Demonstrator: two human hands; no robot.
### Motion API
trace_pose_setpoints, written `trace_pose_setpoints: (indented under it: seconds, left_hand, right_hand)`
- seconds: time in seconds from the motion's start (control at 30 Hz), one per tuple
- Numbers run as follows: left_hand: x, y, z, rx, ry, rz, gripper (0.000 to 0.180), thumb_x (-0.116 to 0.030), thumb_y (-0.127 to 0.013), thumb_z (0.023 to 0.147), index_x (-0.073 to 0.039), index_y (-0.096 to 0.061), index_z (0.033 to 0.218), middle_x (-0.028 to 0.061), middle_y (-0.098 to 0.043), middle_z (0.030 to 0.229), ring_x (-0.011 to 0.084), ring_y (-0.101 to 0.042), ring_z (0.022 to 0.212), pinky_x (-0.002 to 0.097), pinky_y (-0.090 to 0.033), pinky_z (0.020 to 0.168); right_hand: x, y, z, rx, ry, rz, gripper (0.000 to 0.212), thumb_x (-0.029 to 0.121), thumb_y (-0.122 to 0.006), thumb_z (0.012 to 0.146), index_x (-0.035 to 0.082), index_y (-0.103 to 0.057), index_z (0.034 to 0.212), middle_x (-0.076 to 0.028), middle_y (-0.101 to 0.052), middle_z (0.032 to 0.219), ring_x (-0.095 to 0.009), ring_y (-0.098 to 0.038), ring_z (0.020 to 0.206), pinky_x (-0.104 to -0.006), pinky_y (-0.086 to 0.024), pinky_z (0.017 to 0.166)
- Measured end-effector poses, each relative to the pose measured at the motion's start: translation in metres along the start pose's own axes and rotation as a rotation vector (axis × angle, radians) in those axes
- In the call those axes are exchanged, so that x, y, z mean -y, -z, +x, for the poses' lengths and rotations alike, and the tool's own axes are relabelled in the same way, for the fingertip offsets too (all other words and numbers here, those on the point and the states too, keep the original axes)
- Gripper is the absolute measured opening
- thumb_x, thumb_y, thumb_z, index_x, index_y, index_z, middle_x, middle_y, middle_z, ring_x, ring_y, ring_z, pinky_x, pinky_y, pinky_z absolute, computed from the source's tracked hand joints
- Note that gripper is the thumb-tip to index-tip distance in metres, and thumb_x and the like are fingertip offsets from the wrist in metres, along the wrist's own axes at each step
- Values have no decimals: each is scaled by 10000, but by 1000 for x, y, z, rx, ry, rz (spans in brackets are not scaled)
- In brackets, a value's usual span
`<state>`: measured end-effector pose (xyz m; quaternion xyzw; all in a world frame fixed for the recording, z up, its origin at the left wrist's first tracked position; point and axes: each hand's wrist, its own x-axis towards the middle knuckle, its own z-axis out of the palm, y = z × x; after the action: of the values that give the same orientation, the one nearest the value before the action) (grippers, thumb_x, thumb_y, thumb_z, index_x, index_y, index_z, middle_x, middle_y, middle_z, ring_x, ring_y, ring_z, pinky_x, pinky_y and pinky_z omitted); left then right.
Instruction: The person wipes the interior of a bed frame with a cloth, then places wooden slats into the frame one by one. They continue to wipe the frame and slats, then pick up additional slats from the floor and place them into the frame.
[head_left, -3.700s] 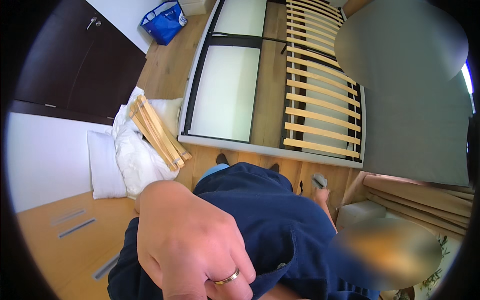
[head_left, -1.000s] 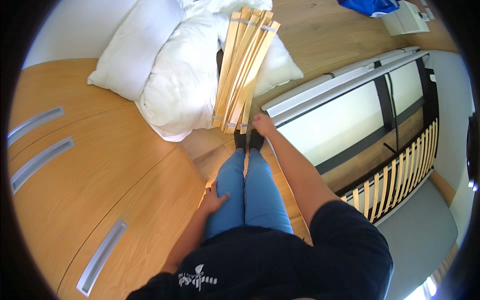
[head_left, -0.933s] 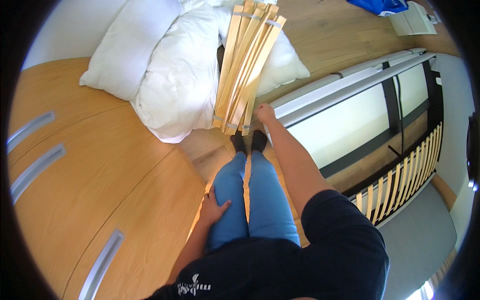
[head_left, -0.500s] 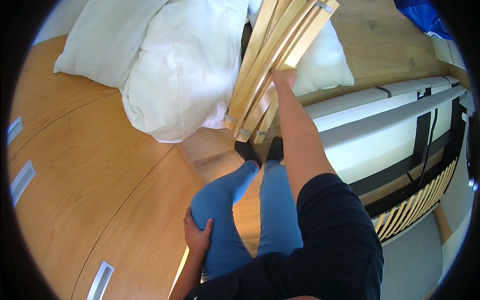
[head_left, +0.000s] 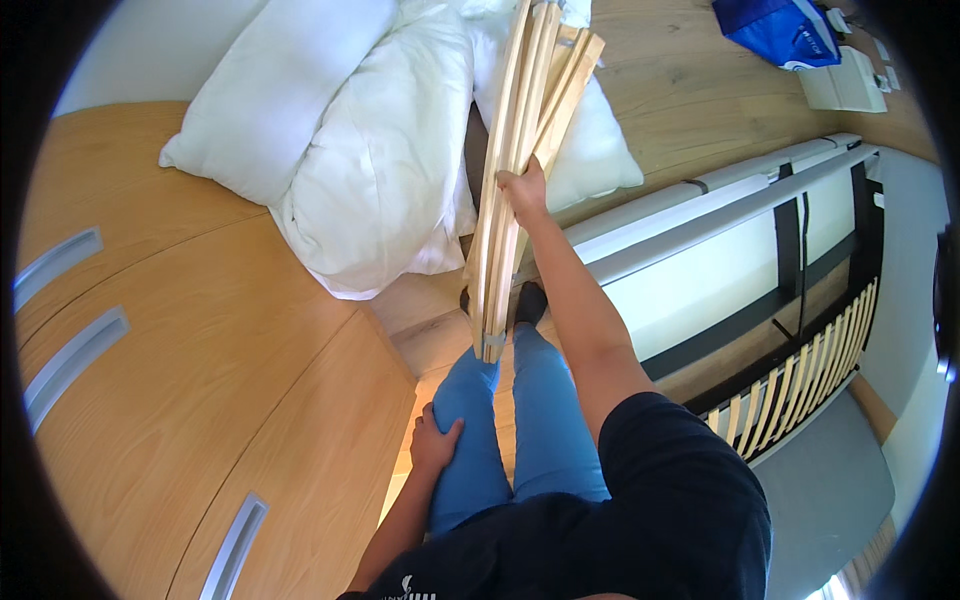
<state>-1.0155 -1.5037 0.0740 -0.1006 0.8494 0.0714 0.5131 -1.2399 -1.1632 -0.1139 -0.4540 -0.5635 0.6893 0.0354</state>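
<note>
Gripping slat bundle (head_left: 520, 170) mid-length, right hand (head_left: 522, 190).

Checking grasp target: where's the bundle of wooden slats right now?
Head view, upper centre: the bundle of wooden slats is gripped by the right hand, leaning over the white pillows, its lower end near the person's knees, left of the bed frame.
</note>
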Motion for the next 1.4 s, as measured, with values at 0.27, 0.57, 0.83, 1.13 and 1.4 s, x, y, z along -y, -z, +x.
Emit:
trace_pose_setpoints:
  seconds: [0.27, 0.57, 0.83, 1.13, 1.4]
  left_hand:
    - [44, -16, -8, -45, -294, -180, 508, -297, -634, 846, -56, -497, 1271, 234, -538, 1214, 363, -575, 1059, 449, -468, 899]
    - [31, 59, 26, -182, -422, -697, 258, -182, -586, 918, -13, -606, 1111, 94, -656, 967, 181, -615, 857, 305, -482, 790]
    - [-163, 280, -111, 208, -1028, -919, 594, -378, -599, 896, -13, -449, 1340, 124, -556, 1228, 219, -529, 1155, 373, -401, 1013]
    - [-288, 351, -215, -219, -1278, -354, 806, -172, -784, 604, 45, -396, 1277, 186, -636, 1008, 266, -662, 890, 340, -527, 791]
    - [-288, 363, -219, 140, -1014, -385, 505, -20, -629, 825, -8, -434, 1290, 98, -604, 948, 150, -596, 779, 291, -539, 683]
  right_hand:
    - [134, 19, -56, -69, 15, -5, 473, 37, -628, 573, -59, -484, 1013, -181, -585, 882, -289, -582, 760, -399, -502, 667]
    - [290, 78, -143, 116, 101, 240, 266, -23, -483, 681, -53, -494, 945, -119, -517, 656, -222, -542, 520, -346, -482, 451]
    - [384, 71, -228, 134, 239, 291, 202, 91, -477, 748, -54, -556, 865, -128, -550, 723, -240, -564, 616, -356, -525, 597]
    - [440, 28, -306, 65, 369, 472, 282, -4, -660, 748, -137, -550, 971, -234, -632, 908, -303, -660, 746, -385, -564, 622]
    - [406, 50, -311, -87, 357, 288, 476, 51, -718, 679, -120, -508, 1071, -196, -647, 960, -232, -666, 789, -334, -543, 699]
